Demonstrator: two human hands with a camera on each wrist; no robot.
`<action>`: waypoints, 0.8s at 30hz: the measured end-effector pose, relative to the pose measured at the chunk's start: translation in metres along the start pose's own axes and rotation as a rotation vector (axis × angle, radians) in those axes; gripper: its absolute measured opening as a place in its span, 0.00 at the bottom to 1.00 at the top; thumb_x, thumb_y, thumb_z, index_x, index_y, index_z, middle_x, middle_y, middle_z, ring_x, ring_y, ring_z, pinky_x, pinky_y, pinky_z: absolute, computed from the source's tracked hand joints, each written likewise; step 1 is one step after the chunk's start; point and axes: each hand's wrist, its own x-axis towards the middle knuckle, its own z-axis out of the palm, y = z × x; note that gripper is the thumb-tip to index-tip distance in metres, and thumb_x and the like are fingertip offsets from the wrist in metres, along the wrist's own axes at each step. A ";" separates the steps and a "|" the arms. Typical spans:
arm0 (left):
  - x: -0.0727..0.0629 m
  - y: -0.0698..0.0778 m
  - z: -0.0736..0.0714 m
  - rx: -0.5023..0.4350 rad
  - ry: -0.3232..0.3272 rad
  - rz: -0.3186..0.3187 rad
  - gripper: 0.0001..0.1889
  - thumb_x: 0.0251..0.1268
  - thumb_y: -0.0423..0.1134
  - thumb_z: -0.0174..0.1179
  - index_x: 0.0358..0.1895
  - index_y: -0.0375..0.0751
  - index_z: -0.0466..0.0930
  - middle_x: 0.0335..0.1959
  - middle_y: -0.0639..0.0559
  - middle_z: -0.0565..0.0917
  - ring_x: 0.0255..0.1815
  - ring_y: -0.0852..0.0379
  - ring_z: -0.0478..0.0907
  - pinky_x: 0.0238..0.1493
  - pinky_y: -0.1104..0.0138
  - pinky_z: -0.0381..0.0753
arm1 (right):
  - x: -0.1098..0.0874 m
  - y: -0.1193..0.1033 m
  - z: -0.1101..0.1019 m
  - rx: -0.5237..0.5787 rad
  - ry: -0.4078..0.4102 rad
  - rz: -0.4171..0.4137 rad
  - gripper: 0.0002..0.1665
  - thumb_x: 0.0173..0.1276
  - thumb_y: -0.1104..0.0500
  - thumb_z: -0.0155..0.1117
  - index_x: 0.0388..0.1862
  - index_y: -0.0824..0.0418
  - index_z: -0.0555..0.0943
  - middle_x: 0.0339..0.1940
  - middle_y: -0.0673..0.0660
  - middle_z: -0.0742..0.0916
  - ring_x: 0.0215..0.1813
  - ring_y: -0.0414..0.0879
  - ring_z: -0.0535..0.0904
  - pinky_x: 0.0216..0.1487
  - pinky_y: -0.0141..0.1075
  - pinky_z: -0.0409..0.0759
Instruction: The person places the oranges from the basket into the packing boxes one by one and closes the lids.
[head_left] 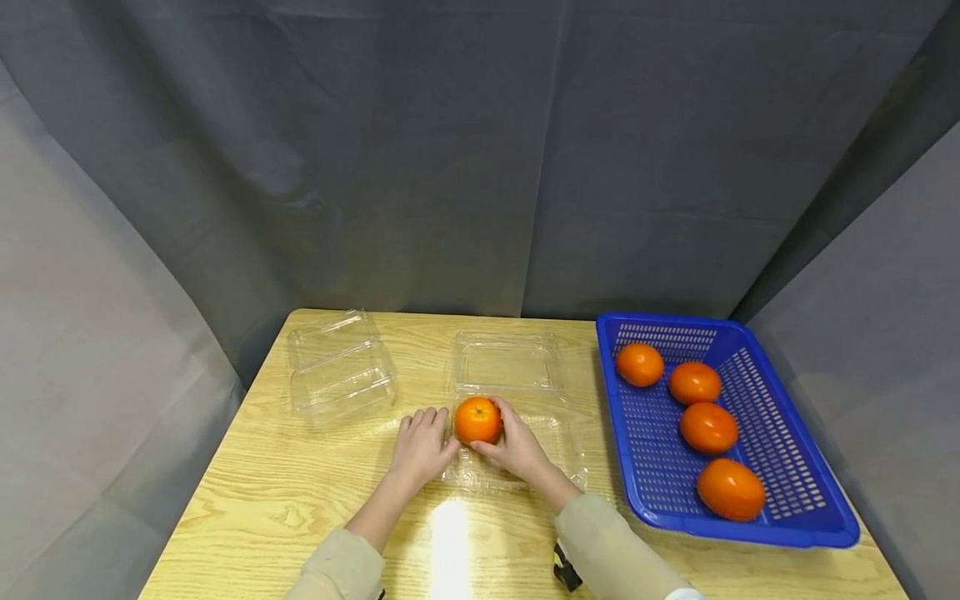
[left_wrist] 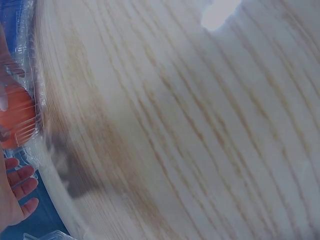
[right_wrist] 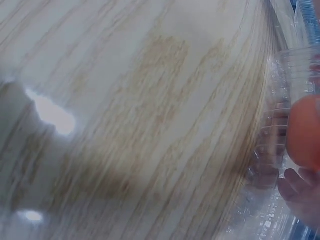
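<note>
In the head view my right hand (head_left: 517, 446) grips an orange (head_left: 477, 419) between thumb and fingers, at the left end of an open clear plastic clamshell box (head_left: 536, 429). The box's lid lies folded back on its far side. My left hand (head_left: 422, 443) is at the box's left edge, thumb towards the orange; whether it touches the box I cannot tell. In the left wrist view its fingers (left_wrist: 24, 188) are extended below the orange (left_wrist: 19, 117). The orange (right_wrist: 305, 131) shows behind clear plastic at the right wrist view's edge.
A blue plastic basket (head_left: 622, 450) with several oranges (head_left: 708, 427) stands on the right of the wooden table (head_left: 247, 517). Another open clear plastic box (head_left: 341, 371) lies at the back left. Grey curtains (head_left: 420, 167) surround the table.
</note>
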 end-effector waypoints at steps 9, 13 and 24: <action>0.000 0.000 0.000 -0.004 -0.003 0.000 0.25 0.59 0.49 0.49 0.56 0.38 0.71 0.47 0.44 0.77 0.48 0.48 0.72 0.51 0.54 0.67 | 0.000 -0.001 -0.003 -0.009 -0.030 -0.001 0.48 0.52 0.51 0.70 0.67 0.64 0.57 0.61 0.65 0.70 0.60 0.56 0.70 0.59 0.50 0.67; 0.000 0.000 -0.001 -0.003 0.005 0.001 0.24 0.59 0.50 0.50 0.55 0.38 0.71 0.46 0.45 0.77 0.47 0.48 0.72 0.50 0.54 0.67 | 0.000 -0.001 -0.005 -0.010 -0.046 -0.012 0.49 0.52 0.51 0.71 0.67 0.64 0.57 0.62 0.66 0.69 0.61 0.58 0.69 0.60 0.51 0.66; -0.001 -0.001 0.001 0.012 -0.002 0.002 0.25 0.59 0.51 0.48 0.56 0.39 0.70 0.46 0.46 0.77 0.48 0.49 0.72 0.52 0.55 0.67 | -0.005 -0.004 -0.018 -0.136 -0.033 0.014 0.53 0.47 0.46 0.73 0.68 0.57 0.58 0.62 0.65 0.70 0.60 0.60 0.69 0.55 0.57 0.68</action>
